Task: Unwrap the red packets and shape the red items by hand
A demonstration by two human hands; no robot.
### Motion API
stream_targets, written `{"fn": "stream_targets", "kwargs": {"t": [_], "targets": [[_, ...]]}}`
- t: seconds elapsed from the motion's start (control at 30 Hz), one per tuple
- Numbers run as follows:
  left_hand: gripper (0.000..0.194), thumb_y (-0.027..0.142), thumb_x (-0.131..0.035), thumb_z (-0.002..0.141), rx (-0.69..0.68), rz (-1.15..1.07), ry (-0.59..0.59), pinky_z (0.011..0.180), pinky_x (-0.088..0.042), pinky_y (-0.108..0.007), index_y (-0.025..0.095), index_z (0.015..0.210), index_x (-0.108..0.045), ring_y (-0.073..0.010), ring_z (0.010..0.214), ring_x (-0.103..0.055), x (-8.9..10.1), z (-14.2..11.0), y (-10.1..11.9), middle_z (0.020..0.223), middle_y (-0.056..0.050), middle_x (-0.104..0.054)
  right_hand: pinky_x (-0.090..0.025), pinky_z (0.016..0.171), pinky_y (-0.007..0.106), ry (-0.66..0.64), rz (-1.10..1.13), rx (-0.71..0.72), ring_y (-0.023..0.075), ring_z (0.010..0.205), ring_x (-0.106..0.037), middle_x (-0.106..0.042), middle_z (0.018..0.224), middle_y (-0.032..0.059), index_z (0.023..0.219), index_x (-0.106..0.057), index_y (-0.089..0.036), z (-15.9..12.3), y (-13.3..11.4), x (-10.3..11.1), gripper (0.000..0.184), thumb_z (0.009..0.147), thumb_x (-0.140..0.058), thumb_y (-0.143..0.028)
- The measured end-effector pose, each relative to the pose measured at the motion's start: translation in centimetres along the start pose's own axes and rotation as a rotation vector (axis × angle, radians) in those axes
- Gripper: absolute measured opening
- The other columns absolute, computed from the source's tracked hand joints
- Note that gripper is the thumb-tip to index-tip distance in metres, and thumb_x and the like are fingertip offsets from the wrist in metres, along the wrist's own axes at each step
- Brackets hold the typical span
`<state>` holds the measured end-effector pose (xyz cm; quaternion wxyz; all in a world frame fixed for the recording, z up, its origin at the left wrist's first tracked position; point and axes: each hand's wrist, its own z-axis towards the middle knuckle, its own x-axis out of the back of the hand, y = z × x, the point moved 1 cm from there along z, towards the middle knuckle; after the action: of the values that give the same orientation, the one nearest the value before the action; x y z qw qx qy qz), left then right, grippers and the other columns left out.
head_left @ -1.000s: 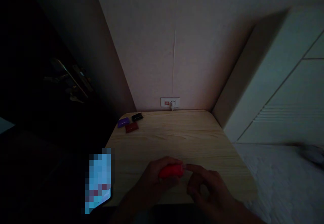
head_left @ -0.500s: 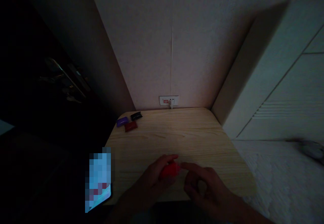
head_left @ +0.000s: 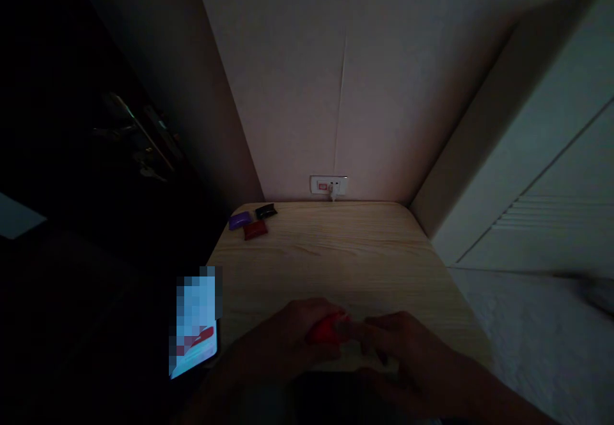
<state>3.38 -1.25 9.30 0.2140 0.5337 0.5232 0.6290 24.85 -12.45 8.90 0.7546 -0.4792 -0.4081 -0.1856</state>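
Observation:
In dim light, my left hand (head_left: 300, 322) has its fingers wrapped round a small, bright red lump (head_left: 324, 330) above the table's near edge. Whether the red lump is bare or in a wrapper I cannot make out. My right hand (head_left: 400, 348) is just to the right, its outstretched finger touching the lump's right end. Below that finger, the rest of the right hand's fingers are apart and partly lost in shadow.
A light wooden table (head_left: 336, 246) meets the wall. At its back left lie a purple packet (head_left: 240, 221), a black packet (head_left: 266, 211) and a dark red packet (head_left: 255, 230). A lit phone (head_left: 204, 345) stands at the left edge. A wall socket (head_left: 329, 185) holds a plug.
My right hand's finger has moved left onto the red lump. My left hand's fingers now cover more of the lump's top. The whole view has shifted slightly.

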Motion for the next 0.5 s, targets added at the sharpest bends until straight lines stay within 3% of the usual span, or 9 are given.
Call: {"fn": "stream_targets", "kwargs": {"t": [0.17, 0.33, 0.5], "targets": [[0.035, 0.046, -0.069, 0.091, -0.001, 0.036, 0.027, 0.081, -0.046, -0.026, 0.021, 0.114, -0.071, -0.0193, 0.092, -0.065, 0.25, 0.19, 0.64, 0.105, -0.003, -0.071, -0.046, 0.062, 0.028, 0.048, -0.046, 0.023, 0.0178, 0.066, -0.066, -0.072, 0.085, 0.0039, 0.154, -0.042, -0.022, -0.79, 0.47, -0.35, 0.065, 0.090, -0.057, -0.015], [0.038, 0.053, -0.069, 0.089, -0.044, 0.140, 0.038, 0.081, -0.045, -0.026, 0.020, 0.108, -0.072, -0.0196, 0.091, -0.065, -0.01, 0.42, 0.94, 0.101, -0.003, -0.070, -0.047, 0.065, 0.030, -0.049, -0.044, 0.052, 0.0210, 0.077, -0.068, -0.072, 0.097, 0.0065, 0.157, -0.037, -0.023, -0.98, 0.49, -0.47, 0.075, 0.085, -0.059, -0.018], [0.039, 0.053, -0.073, 0.086, -0.058, 0.168, 0.106, 0.082, -0.046, -0.026, 0.020, 0.107, -0.074, -0.0195, 0.091, -0.066, -0.18, 0.42, 0.93, 0.101, -0.004, -0.073, -0.041, 0.062, 0.031, -0.091, -0.153, 0.044, 0.0212, 0.073, -0.066, -0.070, 0.091, 0.0049, 0.158, -0.032, -0.024, -0.97, 0.65, -0.66, 0.075, 0.087, -0.054, -0.014]]}}
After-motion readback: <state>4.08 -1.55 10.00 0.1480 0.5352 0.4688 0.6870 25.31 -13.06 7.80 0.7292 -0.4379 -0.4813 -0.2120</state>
